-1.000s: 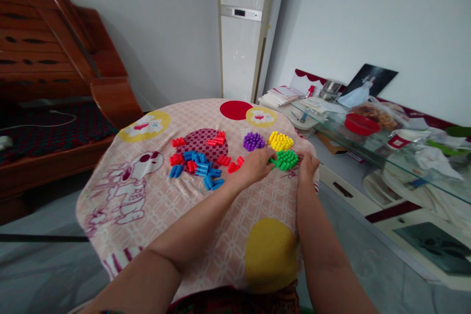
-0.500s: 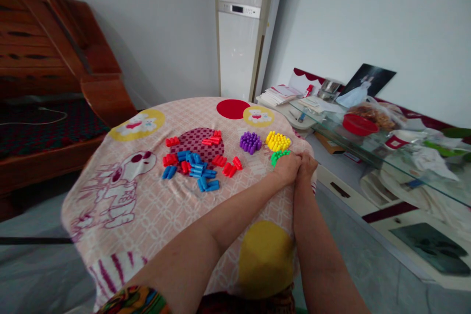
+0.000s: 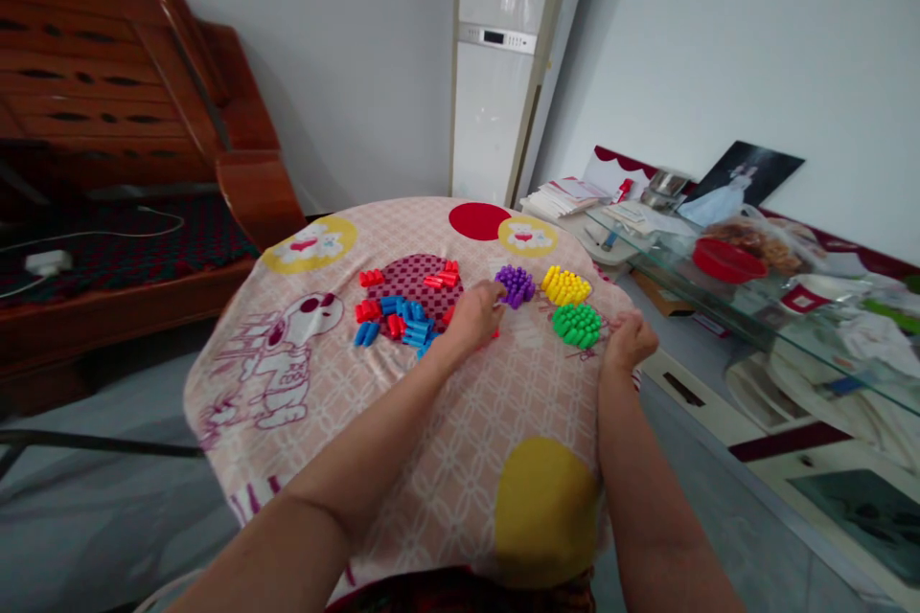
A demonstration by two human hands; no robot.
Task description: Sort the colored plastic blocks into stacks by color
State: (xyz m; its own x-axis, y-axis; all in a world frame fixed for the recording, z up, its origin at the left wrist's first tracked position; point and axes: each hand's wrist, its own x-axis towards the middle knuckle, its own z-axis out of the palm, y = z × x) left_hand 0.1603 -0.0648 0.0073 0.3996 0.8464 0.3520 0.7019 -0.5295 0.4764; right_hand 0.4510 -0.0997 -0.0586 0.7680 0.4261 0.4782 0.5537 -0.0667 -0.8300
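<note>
My left hand is over the middle of the cloth-covered table, its fingers curled in and partly hidden. It covers some of the red plastic pieces and is just left of an upright purple cluster of pegs. My right hand makes a fist at the table's right edge; what it holds, if anything, is hidden. Between the hands stands a green cluster of pegs, with a yellow cluster of pegs behind it. Blue plastic pieces lie mixed among the red ones.
A patterned tablecloth covers the round table. At right is a glass-topped cabinet with papers, a red bowl and bags. A wooden bench stands at left, and a tall white air conditioner behind.
My left hand has left my right hand and moved left to the red pieces. The green cluster is now uncovered. My right hand stays at the table edge. The view has shifted left.
</note>
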